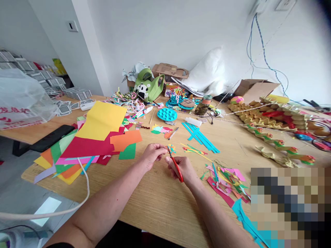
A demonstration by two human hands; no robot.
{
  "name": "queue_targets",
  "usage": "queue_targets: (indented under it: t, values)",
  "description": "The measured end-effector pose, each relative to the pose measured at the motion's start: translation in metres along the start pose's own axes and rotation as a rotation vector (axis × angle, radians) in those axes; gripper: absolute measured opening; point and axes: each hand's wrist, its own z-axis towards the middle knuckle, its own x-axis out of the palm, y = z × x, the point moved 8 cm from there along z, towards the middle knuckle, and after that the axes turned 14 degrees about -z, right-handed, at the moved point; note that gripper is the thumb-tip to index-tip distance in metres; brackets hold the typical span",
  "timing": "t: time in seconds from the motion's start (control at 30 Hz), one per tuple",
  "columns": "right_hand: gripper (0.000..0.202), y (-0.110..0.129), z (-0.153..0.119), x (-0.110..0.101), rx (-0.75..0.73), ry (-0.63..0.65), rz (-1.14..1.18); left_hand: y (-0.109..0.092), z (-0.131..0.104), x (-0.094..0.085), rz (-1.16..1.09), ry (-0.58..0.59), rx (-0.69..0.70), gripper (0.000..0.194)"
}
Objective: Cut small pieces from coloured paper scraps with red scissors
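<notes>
My right hand (181,167) is closed around red-handled scissors (178,169), their blades pointing up and left toward my left hand. My left hand (154,155) is pinched beside the blade tips; whatever its fingertips hold is too small to make out. Just beyond the fingers lies a small pile of tiny coloured paper bits (171,148). Thin coloured paper strips (193,149) lie to the right of the pile. Farther back are blue strips (198,136), a pen (173,133) and a round blue piece (167,114) with raised shapes.
Stacked coloured sheets (100,120) cover the left side of the table (155,193), beside a black phone-like object (53,137). Paper scraps (230,181) lie at right, egg-carton pieces (269,113) behind them. A green panda bag (148,86), a jar (203,105) and cardboard boxes stand at the back.
</notes>
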Motion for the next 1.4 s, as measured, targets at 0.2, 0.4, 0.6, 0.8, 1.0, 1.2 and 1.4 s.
queue_targets:
  t: [0.2,0.4,0.6,0.8,1.0,1.2,1.4]
  values:
    - [0.052,-0.001,0.001,0.000,-0.009,-0.001,0.001,-0.001,0.000,-0.001,0.012,-0.002,0.002,0.018]
    - [0.051,-0.001,0.002,0.001,-0.025,0.003,-0.002,-0.002,0.000,0.000,0.017,0.003,0.005,0.019]
    - [0.051,-0.001,0.002,0.000,-0.036,-0.010,-0.008,-0.004,-0.001,0.001,0.020,0.017,0.014,0.019]
    - [0.053,0.003,-0.001,-0.015,-0.008,-0.164,0.052,-0.005,-0.001,0.002,-0.003,0.026,0.007,0.019]
    - [0.049,0.001,-0.018,-0.057,-0.029,-0.618,0.229,-0.006,0.004,-0.009,-0.043,-0.030,-0.012,0.020]
    - [0.042,-0.004,-0.018,-0.059,-0.078,-0.666,0.275,-0.013,0.011,-0.032,0.184,-0.116,-0.076,0.017]
    - [0.043,-0.006,-0.017,-0.057,-0.081,-0.661,0.254,-0.025,0.018,-0.051,0.763,-0.152,-0.011,0.008]
